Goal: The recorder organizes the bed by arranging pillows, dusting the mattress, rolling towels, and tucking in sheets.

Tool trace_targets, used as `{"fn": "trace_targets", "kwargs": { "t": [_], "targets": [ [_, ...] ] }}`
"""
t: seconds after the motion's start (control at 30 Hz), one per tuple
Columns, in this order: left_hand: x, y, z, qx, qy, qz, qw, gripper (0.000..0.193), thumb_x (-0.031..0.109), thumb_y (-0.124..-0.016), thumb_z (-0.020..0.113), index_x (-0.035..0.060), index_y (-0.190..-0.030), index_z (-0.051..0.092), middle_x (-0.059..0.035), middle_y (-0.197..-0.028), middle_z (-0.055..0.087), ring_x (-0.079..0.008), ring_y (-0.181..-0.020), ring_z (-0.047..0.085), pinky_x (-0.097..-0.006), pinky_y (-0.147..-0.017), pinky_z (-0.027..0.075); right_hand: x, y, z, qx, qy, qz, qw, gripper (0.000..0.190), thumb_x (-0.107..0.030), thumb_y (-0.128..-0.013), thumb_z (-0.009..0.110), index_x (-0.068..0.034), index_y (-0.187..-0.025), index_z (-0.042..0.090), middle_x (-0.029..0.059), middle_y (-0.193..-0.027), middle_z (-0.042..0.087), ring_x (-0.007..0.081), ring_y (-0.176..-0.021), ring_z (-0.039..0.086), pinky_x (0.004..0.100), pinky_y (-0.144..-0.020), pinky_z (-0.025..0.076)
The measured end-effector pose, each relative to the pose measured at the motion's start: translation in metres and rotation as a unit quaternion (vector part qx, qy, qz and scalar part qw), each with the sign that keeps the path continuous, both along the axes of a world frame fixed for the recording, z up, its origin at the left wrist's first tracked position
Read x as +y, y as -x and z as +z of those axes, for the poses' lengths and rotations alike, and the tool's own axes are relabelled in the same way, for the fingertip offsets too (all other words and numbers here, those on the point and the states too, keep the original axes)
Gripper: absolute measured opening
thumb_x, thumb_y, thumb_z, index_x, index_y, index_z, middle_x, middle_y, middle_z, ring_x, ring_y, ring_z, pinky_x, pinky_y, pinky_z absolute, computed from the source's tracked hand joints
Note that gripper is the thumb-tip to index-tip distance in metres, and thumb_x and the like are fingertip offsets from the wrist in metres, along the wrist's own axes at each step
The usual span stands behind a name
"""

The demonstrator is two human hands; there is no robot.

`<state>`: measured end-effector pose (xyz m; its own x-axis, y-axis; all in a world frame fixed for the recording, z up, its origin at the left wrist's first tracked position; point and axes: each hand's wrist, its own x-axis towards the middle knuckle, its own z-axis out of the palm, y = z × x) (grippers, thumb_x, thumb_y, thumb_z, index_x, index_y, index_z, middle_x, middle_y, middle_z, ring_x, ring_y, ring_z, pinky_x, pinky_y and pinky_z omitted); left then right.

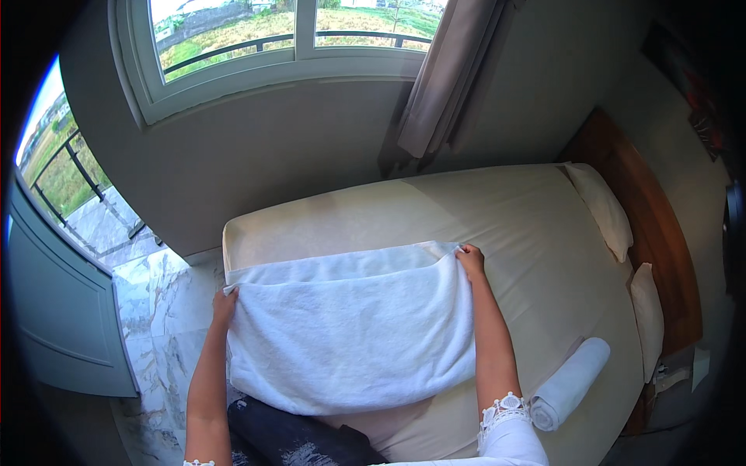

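Observation:
A white towel (355,343) is stretched between my two hands over the near side of a bed (518,233) with a cream fitted sheet. My left hand (224,306) pinches the towel's left corner beside the foot of the mattress. At the right corner, my right hand (471,260) grips the fabric between thumb and fingers. The towel is doubled, with its far layer showing as a strip beyond the near edge, and its lower part sags towards my dark trousers. A rolled white towel (574,381) lies on the bed to the right of my right forearm.
Two pillows (600,209) rest by the wooden headboard (653,227) on the right. A window (361,64) and a hanging curtain (446,87) are beyond the bed. At left, a blue-grey door (70,314) stands open over the marble floor (157,338), with a balcony railing outside.

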<state>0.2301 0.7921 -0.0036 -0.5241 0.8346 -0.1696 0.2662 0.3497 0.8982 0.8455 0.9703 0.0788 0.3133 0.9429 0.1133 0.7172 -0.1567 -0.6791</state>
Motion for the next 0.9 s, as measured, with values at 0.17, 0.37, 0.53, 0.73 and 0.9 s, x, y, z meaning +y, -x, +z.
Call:
{"fn": "trace_targets", "kwargs": {
  "t": [0.17, 0.37, 0.53, 0.73, 0.9],
  "targets": [
    [-0.001, 0.004, -0.002, -0.011, -0.011, -0.002, 1.0, 0.029, 0.02, -0.077, 0.059, 0.0015, -0.099, 0.061, -0.0114, -0.088, 0.063, -0.0208, -0.082, 0.059, -0.0312, -0.075, 0.043, -0.001, -0.003, 0.005, 0.132, 0.071, 0.029, 0.988, 0.011, -0.012, -0.067, 0.065, -0.002, -0.07, 0.062, 0.0137, -0.073, 0.063, 0.0298, -0.069, 0.06, 0.0364, -0.064, 0.046],
    [-0.01, 0.001, 0.01, -0.048, 0.008, 0.016, 0.999, 0.028, 0.02, -0.078, 0.059, 0.0001, -0.097, 0.061, -0.0113, -0.086, 0.064, -0.0198, -0.079, 0.058, -0.0304, -0.073, 0.043, -0.002, 0.01, 0.001, -0.063, -0.047, -0.078, 0.994, 0.016, -0.014, -0.072, 0.063, -0.001, -0.081, 0.06, 0.016, -0.083, 0.062, 0.0314, -0.079, 0.058, 0.0381, -0.072, 0.045],
    [-0.015, -0.023, 0.054, 0.049, -0.033, 0.043, 0.997, 0.026, 0.021, -0.078, 0.059, -0.0007, -0.093, 0.062, -0.0104, -0.081, 0.063, -0.0181, -0.075, 0.058, -0.03, -0.07, 0.043, -0.003, 0.026, -0.013, -0.068, -0.164, -0.132, 0.975, 0.02, -0.013, -0.076, 0.059, 0.002, -0.089, 0.056, 0.016, -0.1, 0.052, 0.0312, -0.095, 0.048, 0.0375, -0.082, 0.039],
    [0.022, -0.001, 0.078, 0.031, -0.15, 0.076, 0.985, 0.025, 0.021, -0.079, 0.057, -0.0009, -0.09, 0.062, -0.01, -0.081, 0.063, -0.018, -0.076, 0.058, -0.0306, -0.069, 0.042, 0.014, 0.036, 0.006, -0.032, -0.23, -0.164, 0.959, 0.019, -0.011, -0.078, 0.057, 0.004, -0.09, 0.056, 0.016, -0.103, 0.049, 0.0311, -0.093, 0.05, 0.0382, -0.081, 0.041],
    [0.04, 0.007, 0.017, 0.006, 0.01, 0.127, 0.992, 0.027, 0.025, -0.079, 0.057, 0.0013, -0.091, 0.063, -0.0125, -0.083, 0.063, -0.0224, -0.079, 0.058, -0.0347, -0.072, 0.042, 0.025, 0.05, -0.006, -0.09, -0.06, -0.22, 0.969, 0.024, -0.018, -0.081, 0.055, 0.001, -0.095, 0.057, 0.017, -0.105, 0.05, 0.032, -0.093, 0.053, 0.0389, -0.079, 0.044]
  ]
}}
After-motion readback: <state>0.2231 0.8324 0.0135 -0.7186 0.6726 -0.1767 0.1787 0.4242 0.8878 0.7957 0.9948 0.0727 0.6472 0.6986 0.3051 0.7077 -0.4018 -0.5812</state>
